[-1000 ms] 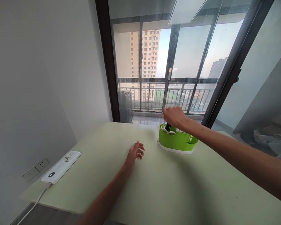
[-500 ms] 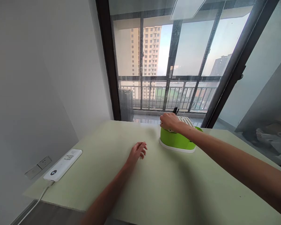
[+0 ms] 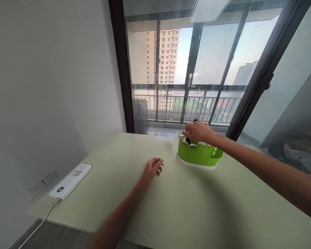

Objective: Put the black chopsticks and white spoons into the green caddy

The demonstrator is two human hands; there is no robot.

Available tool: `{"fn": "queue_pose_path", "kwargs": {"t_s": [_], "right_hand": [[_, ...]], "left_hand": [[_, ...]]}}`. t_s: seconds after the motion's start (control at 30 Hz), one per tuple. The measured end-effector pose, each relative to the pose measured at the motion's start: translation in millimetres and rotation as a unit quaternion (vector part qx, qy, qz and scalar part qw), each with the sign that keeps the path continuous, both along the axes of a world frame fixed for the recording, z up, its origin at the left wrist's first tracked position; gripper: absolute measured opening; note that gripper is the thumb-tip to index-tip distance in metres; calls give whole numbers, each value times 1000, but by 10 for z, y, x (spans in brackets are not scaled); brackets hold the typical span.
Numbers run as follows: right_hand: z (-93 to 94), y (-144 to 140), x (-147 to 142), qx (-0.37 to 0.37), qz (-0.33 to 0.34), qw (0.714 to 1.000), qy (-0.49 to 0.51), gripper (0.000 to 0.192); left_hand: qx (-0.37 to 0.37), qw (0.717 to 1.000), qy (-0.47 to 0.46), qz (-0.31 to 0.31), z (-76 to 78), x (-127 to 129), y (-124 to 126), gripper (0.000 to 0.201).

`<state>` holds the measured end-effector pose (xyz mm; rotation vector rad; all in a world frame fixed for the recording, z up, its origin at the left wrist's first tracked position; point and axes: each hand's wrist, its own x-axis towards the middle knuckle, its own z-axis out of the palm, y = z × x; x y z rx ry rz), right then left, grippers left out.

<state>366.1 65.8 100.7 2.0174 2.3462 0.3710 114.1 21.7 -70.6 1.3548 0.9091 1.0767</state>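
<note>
A green caddy point(image 3: 198, 155) on a white base stands at the far side of the pale green table point(image 3: 186, 207). My right hand point(image 3: 199, 131) hovers over its left compartments, fingers closed around a black stick-like item point(image 3: 188, 140) standing upright in the caddy; its tip point(image 3: 195, 121) pokes out above my hand. White pieces show at the caddy's rim. My left hand point(image 3: 152, 168) rests on the table to the left of the caddy, fingers loosely curled, holding nothing.
A white power strip point(image 3: 70, 181) with a cable lies near the table's left edge, beside wall sockets point(image 3: 43, 183). Behind the table are a large glass door and a balcony railing point(image 3: 186, 107). The white wall is on the left.
My right hand dipped onto the caddy, then rose slightly and shifted right, still on the black item. The view drifted a little. My left hand stayed put.
</note>
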Motion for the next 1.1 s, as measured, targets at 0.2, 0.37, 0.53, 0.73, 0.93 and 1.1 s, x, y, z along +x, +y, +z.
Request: {"fn": "queue_pose_path", "kwargs": {"t_s": [0.2,0.37,0.53,0.73,0.93,1.1], "right_hand": [[-73,-197,365,-29,-68,997,10,41],[-197,-215,497,-86,-80,989,88,40],[-305,-161,643,-19,-99,993,58,38],[-413,-6,1048,-17,-118,992,37,43],[-551,139,1530,-10,-144,989,37,42],[-618,142,1810,16,-160,985,61,38]], "left_hand": [[-1,1000,12,1,-34,7,1,43],[3,1000,22,-3,-45,-1,14,45],[9,999,27,-16,-24,-16,15,45],[6,999,38,-24,-19,-32,13,45],[0,998,49,-34,-26,-31,11,45],[3,998,55,-44,-56,-42,23,43]]}}
